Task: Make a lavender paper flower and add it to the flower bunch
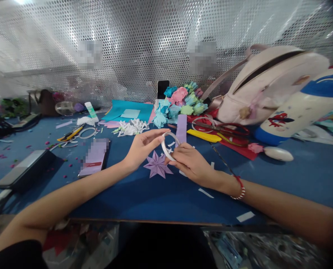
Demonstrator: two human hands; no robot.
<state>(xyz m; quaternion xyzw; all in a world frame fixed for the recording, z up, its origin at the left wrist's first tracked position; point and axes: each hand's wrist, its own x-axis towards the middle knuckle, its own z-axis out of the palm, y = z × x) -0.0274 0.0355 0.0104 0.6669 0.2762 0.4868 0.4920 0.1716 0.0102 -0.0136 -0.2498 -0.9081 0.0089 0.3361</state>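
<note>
At the bottom edge, the blue tabletop [155, 203] ends above a dim, cluttered space whose contents are hard to make out. A white strip [245, 216] lies near that edge, lower right. In the centre, the left hand [145, 146] pinches the upper left rim of a thin white tape roll [164, 148] between thumb and fingers. The right hand [191, 162] has its fingers curled closed on the roll's right side, hiding part of the rim and some white scraps behind. Just below the roll lies a folded purple paper star [157, 166]; its right tips come close to the right hand. A phone [95, 158], partly pixelated, lies left of centre; at far left is a dark box [23, 170] with a cable cut off by the frame. Beyond the hands are a purple strip [181, 127], yellow cutter [204, 136], shredded paper [132, 127] and crumpled paper flowers [179, 98]. At right, a bottle [298, 110], cut off by the frame, hides part of a pale bag [267, 87]. A perforated panel [144, 45] spans the top, with two blurred-out patches.
</note>
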